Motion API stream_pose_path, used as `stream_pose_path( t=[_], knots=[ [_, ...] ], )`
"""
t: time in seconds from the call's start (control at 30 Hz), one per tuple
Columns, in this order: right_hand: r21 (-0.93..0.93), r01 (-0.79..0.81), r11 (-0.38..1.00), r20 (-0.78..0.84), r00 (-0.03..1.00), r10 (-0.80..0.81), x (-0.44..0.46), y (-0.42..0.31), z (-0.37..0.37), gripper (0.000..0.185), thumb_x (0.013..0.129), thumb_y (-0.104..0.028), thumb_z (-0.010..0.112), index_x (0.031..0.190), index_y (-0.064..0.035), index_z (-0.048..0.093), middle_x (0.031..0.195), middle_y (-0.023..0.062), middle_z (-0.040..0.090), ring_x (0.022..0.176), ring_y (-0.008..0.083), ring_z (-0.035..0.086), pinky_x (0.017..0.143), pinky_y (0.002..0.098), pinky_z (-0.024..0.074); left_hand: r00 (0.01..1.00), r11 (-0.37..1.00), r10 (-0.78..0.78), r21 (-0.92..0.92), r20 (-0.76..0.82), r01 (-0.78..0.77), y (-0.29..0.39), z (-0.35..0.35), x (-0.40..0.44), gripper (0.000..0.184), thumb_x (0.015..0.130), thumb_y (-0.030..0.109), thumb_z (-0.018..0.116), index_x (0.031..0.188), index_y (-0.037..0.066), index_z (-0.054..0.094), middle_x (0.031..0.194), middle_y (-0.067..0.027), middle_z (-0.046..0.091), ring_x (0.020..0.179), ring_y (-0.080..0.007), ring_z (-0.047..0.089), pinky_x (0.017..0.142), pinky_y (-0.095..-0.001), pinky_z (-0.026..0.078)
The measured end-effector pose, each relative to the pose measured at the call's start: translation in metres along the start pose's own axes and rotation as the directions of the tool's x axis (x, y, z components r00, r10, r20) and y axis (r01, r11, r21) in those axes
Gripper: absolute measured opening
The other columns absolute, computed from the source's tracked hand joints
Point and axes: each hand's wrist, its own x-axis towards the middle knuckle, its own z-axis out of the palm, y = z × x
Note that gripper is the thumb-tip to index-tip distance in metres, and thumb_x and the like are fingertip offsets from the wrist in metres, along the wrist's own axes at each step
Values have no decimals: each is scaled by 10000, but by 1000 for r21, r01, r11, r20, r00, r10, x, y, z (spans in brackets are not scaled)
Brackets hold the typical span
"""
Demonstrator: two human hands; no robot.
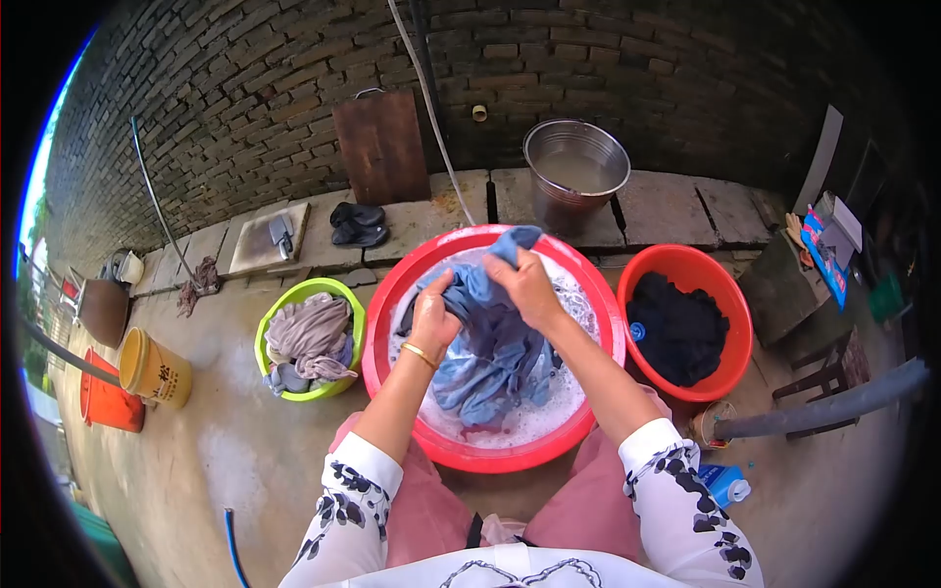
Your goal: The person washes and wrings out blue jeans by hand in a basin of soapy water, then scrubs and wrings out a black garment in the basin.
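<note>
A wet blue garment (490, 358) hangs bunched in a large red basin (384, 294) of foamy water. Both ends of its upper part are in my fingers. My left hand (432, 312), with a gold bangle at the wrist, is closed on the cloth at the basin's left half. Higher and to the right, my right hand (529, 291) grips another fold, with a bit of the cloth sticking up above it. The lower part of the garment lies in the suds. Any other cloth under the foam is hard to make out.
Left of the basin stands a green tub (263, 345) of greyish clothes; to its right, a red tub (741, 312) of dark clothes. A metal bucket (576, 196) of cloudy water stands behind. A blue bottle (723, 484) and a thick grey pipe (823, 402) lie at right.
</note>
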Motion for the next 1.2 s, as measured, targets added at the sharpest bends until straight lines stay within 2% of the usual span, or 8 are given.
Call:
stream_pose_path(
  t=[0.1,0.17,0.3,0.47,0.57,0.73,1.03,1.2],
  knots=[
    [-663,562,495,427,827,-366,-36,4,63,365,817,-305,626,608,-19,539,586,173,536,546,291,575,561,375,449,824,994,-8,-85,566,68,-21,-31,-6,246,917,247,486,976,41,607,923,-91,649,838,-202,622,800,-337,503],
    [-710,547,444,331,815,-476,-37,24,69,390,818,-353,608,591,-45,534,571,173,523,543,348,561,507,411,437,926,934,357,-48,125,-354,-39,13,-50,246,917,273,465,964,85,616,928,-69,651,853,-184,617,785,-337,495],
    [-926,286,247,100,816,-569,21,92,-1,369,853,-300,563,593,-38,570,543,201,526,503,370,552,447,445,415,945,988,128,125,-300,-94,-90,-33,27,203,859,265,494,848,86,591,870,-39,610,817,-155,577,721,-334,464],
    [-768,193,611,-117,895,-431,4,71,21,385,854,-279,558,566,-23,543,548,209,536,502,381,551,454,447,422,978,996,44,80,-203,-28,-76,-36,30,215,867,294,494,832,99,578,871,-41,602,819,-195,578,715,-342,469],
    [-754,382,534,88,865,-494,-21,49,52,367,843,-263,576,563,-29,530,543,200,529,495,370,547,462,438,426,613,959,224,-285,758,1,-58,-30,20,303,901,422,454,861,166,611,833,-31,640,742,-183,613,710,-330,501],
    [-900,134,415,-50,914,-403,7,50,0,376,882,-309,491,636,-38,579,636,209,586,569,371,587,523,453,464,955,991,-6,127,-298,45,-67,16,-8,367,896,384,499,1061,65,579,1032,-102,604,938,-239,570,850,-399,453],
    [-447,121,886,62,993,-104,11,13,-79,694,714,-292,719,1285,-29,426,1256,236,477,1204,337,435,993,343,347,995,919,4,393,-103,37,29,-22,5,346,894,260,566,995,-71,560,957,-151,629,832,-239,629,744,-358,518],
    [-953,-43,298,3,988,152,-14,25,-81,368,618,-187,714,969,-91,658,1158,193,540,1133,330,464,924,406,373,995,895,-91,441,47,61,34,-43,5,397,852,208,625,1089,-93,524,1045,-170,589,847,-247,622,725,-362,525]
  ],
)
